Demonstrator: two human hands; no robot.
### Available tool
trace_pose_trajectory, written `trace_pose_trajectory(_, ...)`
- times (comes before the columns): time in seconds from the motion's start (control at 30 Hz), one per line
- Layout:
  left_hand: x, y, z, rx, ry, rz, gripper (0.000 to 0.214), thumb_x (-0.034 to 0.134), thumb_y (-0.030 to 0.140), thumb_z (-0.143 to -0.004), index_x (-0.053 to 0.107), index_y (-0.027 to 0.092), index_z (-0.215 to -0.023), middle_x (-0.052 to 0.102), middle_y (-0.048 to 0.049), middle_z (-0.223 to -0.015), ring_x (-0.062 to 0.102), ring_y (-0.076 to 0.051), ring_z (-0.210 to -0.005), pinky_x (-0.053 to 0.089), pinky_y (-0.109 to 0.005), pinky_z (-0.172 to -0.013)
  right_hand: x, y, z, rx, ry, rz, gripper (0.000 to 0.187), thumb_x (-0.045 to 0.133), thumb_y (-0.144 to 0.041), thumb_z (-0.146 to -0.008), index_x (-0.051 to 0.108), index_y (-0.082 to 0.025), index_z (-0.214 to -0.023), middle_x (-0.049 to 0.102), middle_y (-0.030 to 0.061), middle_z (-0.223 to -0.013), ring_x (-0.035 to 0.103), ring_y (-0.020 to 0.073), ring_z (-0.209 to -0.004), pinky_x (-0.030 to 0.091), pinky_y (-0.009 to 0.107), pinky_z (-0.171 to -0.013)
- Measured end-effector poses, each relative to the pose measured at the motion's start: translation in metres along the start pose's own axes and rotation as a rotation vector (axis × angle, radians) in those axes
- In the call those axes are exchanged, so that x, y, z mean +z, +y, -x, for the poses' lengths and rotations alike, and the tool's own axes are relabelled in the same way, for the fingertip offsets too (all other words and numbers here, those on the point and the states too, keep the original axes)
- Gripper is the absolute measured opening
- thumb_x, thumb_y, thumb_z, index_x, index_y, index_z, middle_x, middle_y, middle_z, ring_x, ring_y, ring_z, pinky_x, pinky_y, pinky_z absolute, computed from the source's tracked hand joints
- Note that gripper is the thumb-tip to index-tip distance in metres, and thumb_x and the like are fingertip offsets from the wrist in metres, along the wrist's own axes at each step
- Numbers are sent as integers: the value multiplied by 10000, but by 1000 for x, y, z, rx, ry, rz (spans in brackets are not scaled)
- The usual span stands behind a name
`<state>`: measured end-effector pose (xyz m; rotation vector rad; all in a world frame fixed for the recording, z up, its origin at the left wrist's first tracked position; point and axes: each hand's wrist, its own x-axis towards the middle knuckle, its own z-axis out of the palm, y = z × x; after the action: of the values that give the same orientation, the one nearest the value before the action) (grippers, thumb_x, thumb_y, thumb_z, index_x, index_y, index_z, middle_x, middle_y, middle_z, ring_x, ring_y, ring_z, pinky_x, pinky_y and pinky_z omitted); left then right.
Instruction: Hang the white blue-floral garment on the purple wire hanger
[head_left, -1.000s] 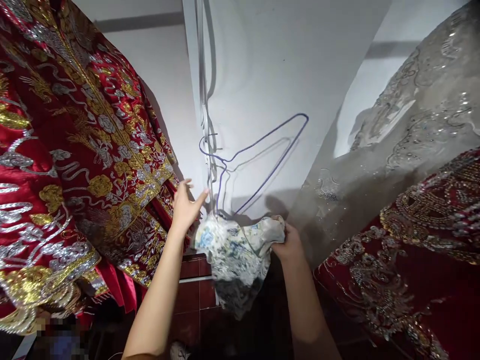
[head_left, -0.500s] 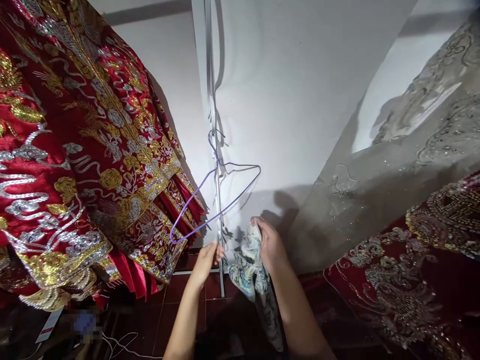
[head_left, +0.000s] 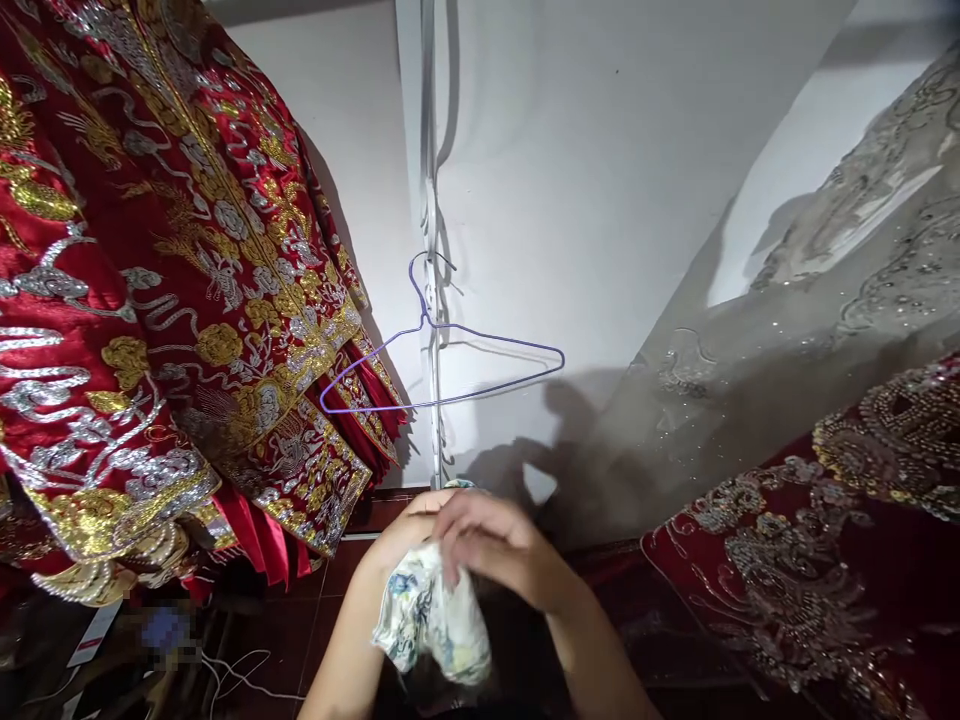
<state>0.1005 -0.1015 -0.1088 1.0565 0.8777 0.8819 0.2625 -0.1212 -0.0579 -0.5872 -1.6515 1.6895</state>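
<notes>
Left of the hanger, a red embroidered robe is hanging, its hem overlapping the hanger's left tip. The hanger is hanging by its hook on the wall rail, its long bar lying level, left to right. Straight below the hanger, the left hand and right hand are closing together around a bunched floral cloth, the right lying partly over the left, both about equally near. Right of the hanger, a sheer gown is draping.
</notes>
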Motion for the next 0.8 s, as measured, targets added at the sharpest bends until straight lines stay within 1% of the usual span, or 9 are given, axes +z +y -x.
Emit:
trace_pose_trajectory(0.07, 2, 11, 6, -96, -157, 77, 252, 791, 311, -651, 759, 149, -841, 715, -73, -783, 644, -201, -704, 512, -312, -707, -20, -9, 2, -123, 194, 82, 204, 641, -312, -895, 657, -225, -1079, 706, 24, -884, 663, 180, -864, 497, 313, -847)
trace_pose_trajectory(0.1, 3, 17, 10, -145, -238, 112, 245, 785, 291, -659, 769, 148, -857, 715, -73, -794, 638, -194, -698, 506, -309, -711, -26, -10, 2, -145, 223, 134, 234, 652, -307, -884, 658, -220, -1101, 708, 40, -963, 654, 195, -959, 478, 333, -920)
trace_pose_trajectory(0.27, -2, 48, 27, -206, -512, 62, 266, 799, 296, -677, 792, 140, -893, 697, -57, -795, 591, -155, -685, 473, -264, -683, -19, 21, 7, -16, 218, 99, 307, 665, -424, -840, 715, -289, -1111, 663, 47, -1242, 568, 254, -1217, 411, 388, -1067)
trace_pose_trajectory(0.37, -18, 58, 37, -185, -449, 82, 261, 800, 332, -709, 784, 122, -864, 673, -70, -780, 575, -144, -684, 462, -255, -694, -19, 44, 7, 145, 280, 43, 332, 723, -489, -783, 733, -265, -1027, 688, 60, -1127, 613, 254, -1082, 481, 369, -926)
trace_pose_trajectory(0.47, -45, 60, 48, -130, -302, 81, 345, 783, 359, -755, 764, 138, -1019, 632, -62, -790, 549, -129, -687, 435, -232, -668, -32, 51, 0, 272, 75, 4, 349, 773, -513, -731, 694, -189, -831, 641, 20, -796, 580, 170, -764, 453, 275, -687)
trace_pose_trajectory(0.57, -74, 60, 57, -89, -312, 0, 605, 795, 389, -748, 637, 192, -1298, 522, 6, -704, 408, -77, -572, 315, -188, -540, -42, 40, -6, 261, -110, 38, 346, 792, -461, -744, 603, -171, -764, 538, -28, -677, 464, 109, -625, 351, 233, -593)
trace_pose_trajectory(0.67, -96, 61, 63, -46, -331, -158, 688, 807, 386, -731, 571, 215, -1355, 562, -8, -798, 436, -86, -605, 313, -189, -550, -41, 17, -3, 185, 18, 118, 308, 692, -464, -851, 568, -189, -792, 504, -30, -683, 435, 117, -614, 326, 247, -586)
trace_pose_trajectory(0.73, -106, 64, 64, -27, -304, -350, 563, 781, 357, -758, 620, 214, -1279, 630, -53, -946, 556, -150, -767, 413, -228, -664, -34, 2, 1, 127, 84, 183, 284, 659, -453, -880, 566, -198, -793, 508, -16, -718, 454, 136, -653, 346, 264, -613)
trace_pose_trajectory(0.8, -117, 66, 64, -18, -248, -562, 345, 726, 325, -799, 696, 207, -1122, 668, -63, -1013, 597, -210, -920, 459, -284, -806, -24, -12, 3, 123, 42, 192, 249, 688, -430, -860, 587, -208, -810, 541, -5, -751, 480, 149, -683, 366, 273, -632)
